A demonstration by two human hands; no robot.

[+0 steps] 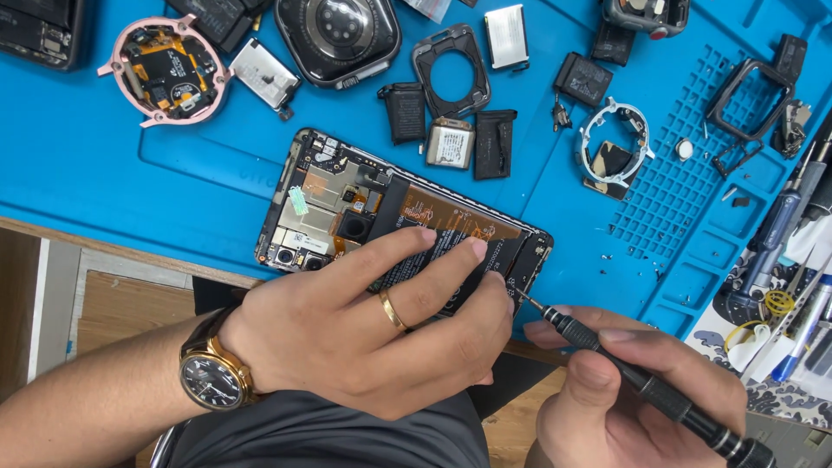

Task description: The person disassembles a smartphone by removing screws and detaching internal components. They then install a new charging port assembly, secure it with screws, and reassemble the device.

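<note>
Left hand [364,334] lying open across opened phone [399,230], fingers pressing on battery [433,247], pinning phone to blue mat [130,182] at near edge. Right hand [633,399] gripping screwdriver [641,386], tip touching phone's lower right corner, probably at screw, though too small to tell. Progress: back cover already off, boards and battery exposed; battery and frame remaining in place. Watch parts [169,69] and small batteries [451,143] lying scattered beyond.

The screwdriver [659,394] has a knurled matt black metal shaft; the mat [130,186] looks like smooth matt blue rubber; the wristwatch [212,373] has glossy gold metal.
</note>
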